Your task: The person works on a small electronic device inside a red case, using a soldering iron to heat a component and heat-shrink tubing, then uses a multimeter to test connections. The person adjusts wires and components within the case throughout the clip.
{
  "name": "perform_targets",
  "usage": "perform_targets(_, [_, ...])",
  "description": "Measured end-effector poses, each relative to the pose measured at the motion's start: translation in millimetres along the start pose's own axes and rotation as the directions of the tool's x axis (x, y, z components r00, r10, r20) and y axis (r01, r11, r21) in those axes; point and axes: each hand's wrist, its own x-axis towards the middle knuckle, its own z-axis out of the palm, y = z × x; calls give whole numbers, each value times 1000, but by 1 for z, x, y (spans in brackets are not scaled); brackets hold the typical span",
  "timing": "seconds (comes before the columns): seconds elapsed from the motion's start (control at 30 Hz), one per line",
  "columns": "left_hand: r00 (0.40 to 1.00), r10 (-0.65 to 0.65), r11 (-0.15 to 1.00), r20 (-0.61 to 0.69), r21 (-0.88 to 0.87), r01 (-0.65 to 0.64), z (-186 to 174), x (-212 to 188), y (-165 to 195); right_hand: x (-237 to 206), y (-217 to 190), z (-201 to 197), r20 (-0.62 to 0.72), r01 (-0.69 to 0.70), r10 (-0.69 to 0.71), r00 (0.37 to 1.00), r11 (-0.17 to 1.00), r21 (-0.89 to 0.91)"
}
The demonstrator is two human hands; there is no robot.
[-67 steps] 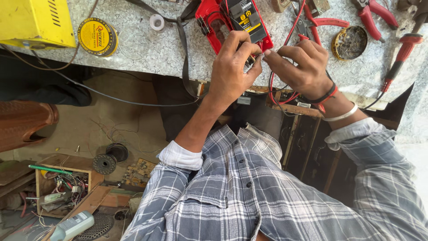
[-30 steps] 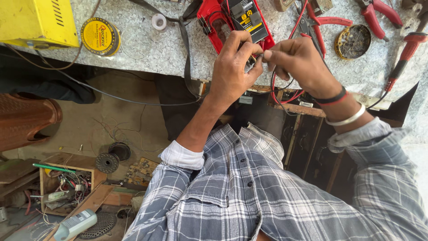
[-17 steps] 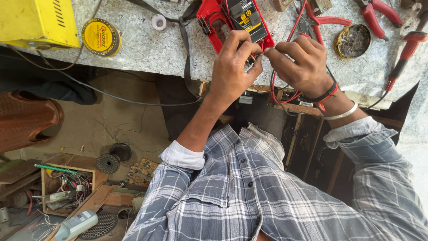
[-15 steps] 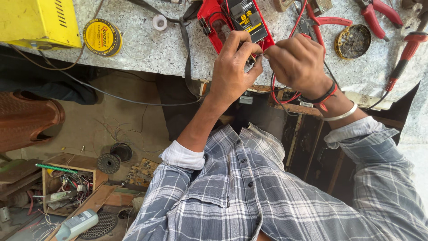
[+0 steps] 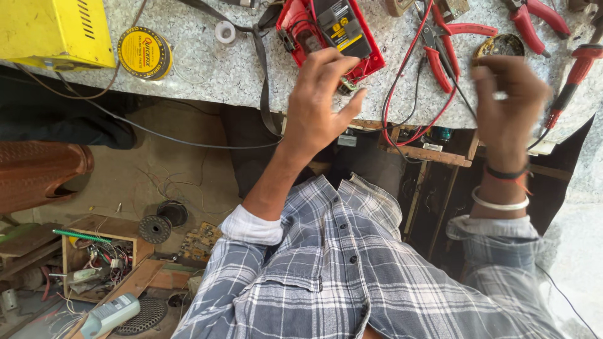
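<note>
My left hand (image 5: 320, 103) is raised over the front edge of the speckled stone bench (image 5: 207, 72), pinching a small greenish component (image 5: 347, 85) between thumb and fingertips. Just beyond it lies a red multimeter (image 5: 300, 31) with red test leads (image 5: 394, 94) trailing off the bench. My right hand (image 5: 509, 94) hovers well to the right, blurred, its back toward me and its fingers curled, just below a round metal tin (image 5: 502, 43). Whether it holds anything is hidden.
Red-handled pliers (image 5: 453, 34), a second red pair (image 5: 534, 12) and a red screwdriver (image 5: 575, 72) lie on the bench's right side. A yellow box (image 5: 50, 28), yellow solder spool (image 5: 143, 51) and white tape roll (image 5: 225, 31) sit left. A wooden box of wires (image 5: 94, 251) stands on the floor.
Both hands were together at the multimeter's near corner. My right hand has now swung away to the right, while my left hand stays near the meter and has lifted slightly.
</note>
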Motion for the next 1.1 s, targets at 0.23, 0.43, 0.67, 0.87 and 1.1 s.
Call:
perform_targets(0.23, [985,-60,998,-160,-35,55,-15,-14,-12,-32,37,-32,-224,-119,74,972,974,-194])
perform_targets(0.43, [974,-88,995,-211,-69,75,7,-30,-22,-25,39,-15,-185,104,-142,972,974,-200])
perform_targets(0.67, [960,-96,994,-265,-68,81,17,-45,-26,-17,45,0,-181,-39,7,984,984,-173])
perform_targets(0.87, [947,-119,993,-299,-46,110,6,-53,-37,-24,75,12,-180,-29,-10,984,977,-212])
perform_targets(1.1, [934,-138,990,-330,-62,124,-3,-57,-46,-30,85,13,-156,-11,-30,987,968,-252])
